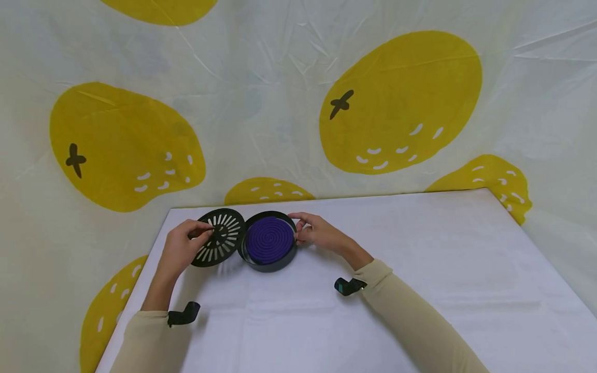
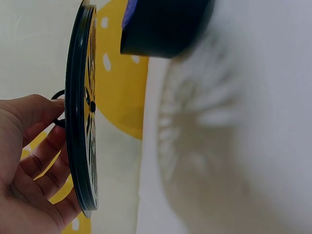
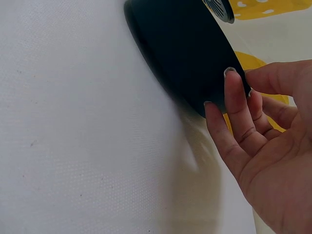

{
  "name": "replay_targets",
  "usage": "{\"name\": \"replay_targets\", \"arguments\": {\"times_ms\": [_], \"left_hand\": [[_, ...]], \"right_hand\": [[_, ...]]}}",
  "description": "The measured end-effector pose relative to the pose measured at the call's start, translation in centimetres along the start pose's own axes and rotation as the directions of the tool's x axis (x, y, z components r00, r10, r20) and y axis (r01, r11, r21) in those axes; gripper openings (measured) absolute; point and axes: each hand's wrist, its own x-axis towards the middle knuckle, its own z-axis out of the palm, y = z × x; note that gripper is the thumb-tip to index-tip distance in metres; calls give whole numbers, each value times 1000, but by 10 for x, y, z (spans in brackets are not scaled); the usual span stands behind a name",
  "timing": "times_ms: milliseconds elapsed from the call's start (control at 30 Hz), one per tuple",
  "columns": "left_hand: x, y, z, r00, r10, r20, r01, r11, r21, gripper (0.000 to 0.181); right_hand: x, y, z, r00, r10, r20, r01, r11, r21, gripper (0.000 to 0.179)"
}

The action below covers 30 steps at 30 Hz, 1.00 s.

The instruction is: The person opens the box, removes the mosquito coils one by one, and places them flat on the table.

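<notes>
My left hand [image 1: 181,246] pinches the small wire ring handle of a round black slotted lid [image 1: 221,239]. In the left wrist view the lid [image 2: 75,107] stands on edge to the camera, held off the table, its shadow falling on the white cloth. Just right of it is the round dark base of a mosquito coil holder [image 1: 268,268], with a purple spiral coil [image 1: 269,240] inside. The lid's right edge overlaps the base's left side in the head view. My right hand [image 1: 323,233] grips the base's right rim between thumb and fingers, seen closer in the right wrist view.
A white-covered table [image 1: 420,311] extends to the right and toward me. Behind it hangs a pale cloth [image 1: 261,103] printed with large yellow fruit shapes. Both wrists carry small black cameras [image 1: 184,314].
</notes>
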Motion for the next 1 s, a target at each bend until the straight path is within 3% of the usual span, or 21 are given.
{"name": "replay_targets", "arguments": {"times_ms": [367, 1000], "left_hand": [[-5, -15, -5, 1000, -25, -19, 26, 999, 24, 15], [-11, -42, 0, 996, -90, 20, 90, 996, 20, 16]], "right_hand": [[0, 0, 0, 1000, 9, 3, -9, 1000, 9, 58], [0, 0, -1, 1000, -1, 17, 1, 1000, 2, 58]]}}
